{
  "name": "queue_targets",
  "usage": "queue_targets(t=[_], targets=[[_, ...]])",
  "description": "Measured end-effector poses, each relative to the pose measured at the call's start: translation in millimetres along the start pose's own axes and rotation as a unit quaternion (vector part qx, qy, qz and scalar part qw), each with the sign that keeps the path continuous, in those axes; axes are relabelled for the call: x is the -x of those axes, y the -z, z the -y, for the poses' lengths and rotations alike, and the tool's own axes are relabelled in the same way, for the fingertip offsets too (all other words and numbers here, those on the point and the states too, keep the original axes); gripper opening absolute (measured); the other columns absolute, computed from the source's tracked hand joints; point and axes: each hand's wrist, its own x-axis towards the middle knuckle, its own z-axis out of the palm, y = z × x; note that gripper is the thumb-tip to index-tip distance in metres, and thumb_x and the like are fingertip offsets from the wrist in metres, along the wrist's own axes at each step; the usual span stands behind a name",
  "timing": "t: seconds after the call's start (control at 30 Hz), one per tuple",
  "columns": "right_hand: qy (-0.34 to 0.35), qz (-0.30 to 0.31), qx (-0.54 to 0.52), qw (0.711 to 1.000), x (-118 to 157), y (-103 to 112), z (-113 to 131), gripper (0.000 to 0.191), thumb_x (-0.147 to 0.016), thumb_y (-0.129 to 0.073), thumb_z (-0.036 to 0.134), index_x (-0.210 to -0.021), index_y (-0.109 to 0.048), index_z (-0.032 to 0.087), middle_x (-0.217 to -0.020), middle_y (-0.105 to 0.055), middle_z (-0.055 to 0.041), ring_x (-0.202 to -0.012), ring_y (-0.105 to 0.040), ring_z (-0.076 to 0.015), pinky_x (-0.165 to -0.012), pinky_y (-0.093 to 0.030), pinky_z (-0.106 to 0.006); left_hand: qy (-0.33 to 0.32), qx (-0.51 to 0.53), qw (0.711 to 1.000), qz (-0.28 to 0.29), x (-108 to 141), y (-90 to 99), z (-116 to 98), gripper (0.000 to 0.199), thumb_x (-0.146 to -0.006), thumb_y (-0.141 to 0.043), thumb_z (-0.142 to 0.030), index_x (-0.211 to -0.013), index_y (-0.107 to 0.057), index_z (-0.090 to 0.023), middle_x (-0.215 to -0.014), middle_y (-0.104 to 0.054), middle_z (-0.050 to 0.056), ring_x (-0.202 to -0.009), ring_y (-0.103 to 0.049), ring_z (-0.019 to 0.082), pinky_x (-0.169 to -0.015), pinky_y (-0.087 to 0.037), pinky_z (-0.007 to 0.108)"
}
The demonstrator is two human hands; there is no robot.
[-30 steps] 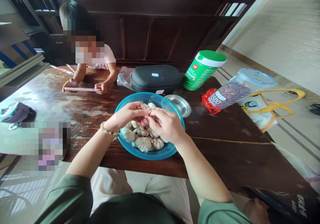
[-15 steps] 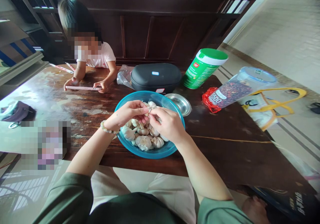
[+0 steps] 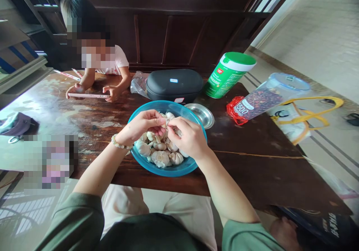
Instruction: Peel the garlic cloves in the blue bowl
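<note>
A blue plastic basin (image 3: 168, 172) full of whole garlic bulbs (image 3: 161, 158) stands at the table's near edge. Above the bulbs, my left hand (image 3: 147, 124) and my right hand (image 3: 188, 135) meet with fingertips almost touching. Between thumb and fingers, my left hand pinches a small pale piece of garlic, mostly hidden by the fingers. My right thumb and forefinger are closed on the same piece from the other side. A beaded bracelet (image 3: 120, 143) circles my left wrist.
A metal bowl (image 3: 206, 117) sits behind the basin's right rim. Further back stand a black case (image 3: 174, 86), a green canister (image 3: 224, 79) and a clear jar (image 3: 259, 99). Across the table (image 3: 246, 168), a person (image 3: 108, 66) holds a pink phone (image 3: 89, 95).
My hands stay together over the basin, with only slight finger movement at the garlic. The person opposite has shifted the phone slightly left.
</note>
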Motion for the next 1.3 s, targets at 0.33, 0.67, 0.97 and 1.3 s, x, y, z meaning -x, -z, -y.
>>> queue_targets(t=[0.33,0.67,0.97,1.3], targets=[[0.044,-0.009,0.028,0.999,-2.2,1.2,2.2,0.012,-0.086,-0.052,0.013,-0.08,-0.056,0.021,-0.075,-0.069,-0.0018,-0.07,-0.065,-0.0161,-0.067,-0.052,-0.029,-0.003,0.003,1.0,0.02,-1.0,1.8,3.2,0.033,-0.075,-0.074,-0.036,-0.077,-0.051,-0.012,-0.071,-0.07,0.004,-0.062,-0.065,0.011,-0.059,-0.048,0.021],[0.033,-0.019,0.014,0.999,-1.7,-0.9,1.6,0.014,-0.083,-0.052,0.01,-0.075,-0.055,0.021,-0.069,-0.065,0.0003,-0.062,-0.06,-0.0138,-0.061,-0.047,-0.027,0.004,0.017,0.999,0.035,0.7,2.7,2.7,0.03,-0.076,-0.073,-0.034,-0.078,-0.054,-0.011,-0.072,-0.07,0.004,-0.062,-0.065,0.011,-0.059,-0.05,0.022],[0.029,-0.028,0.02,0.999,0.5,-3.0,0.4,0.013,-0.082,-0.053,0.009,-0.074,-0.055,0.02,-0.068,-0.064,0.0009,-0.06,-0.059,-0.013,-0.059,-0.046,-0.025,-0.007,0.012,0.999,0.045,0.8,4.0,3.8,0.024,-0.08,-0.069,-0.031,-0.081,-0.056,-0.012,-0.073,-0.069,0.004,-0.063,-0.063,0.01,-0.061,-0.049,0.021],[0.034,-0.039,-0.009,0.999,-1.1,-0.9,-2.1,0.01,-0.084,-0.054,0.011,-0.082,-0.057,0.02,-0.074,-0.067,-0.0011,-0.067,-0.064,-0.0143,-0.063,-0.051,-0.025,0.007,0.036,0.999,0.016,0.6,2.9,1.3,0.028,-0.077,-0.072,-0.033,-0.076,-0.053,-0.012,-0.066,-0.066,0.003,-0.056,-0.06,0.009,-0.055,-0.046,0.019]])
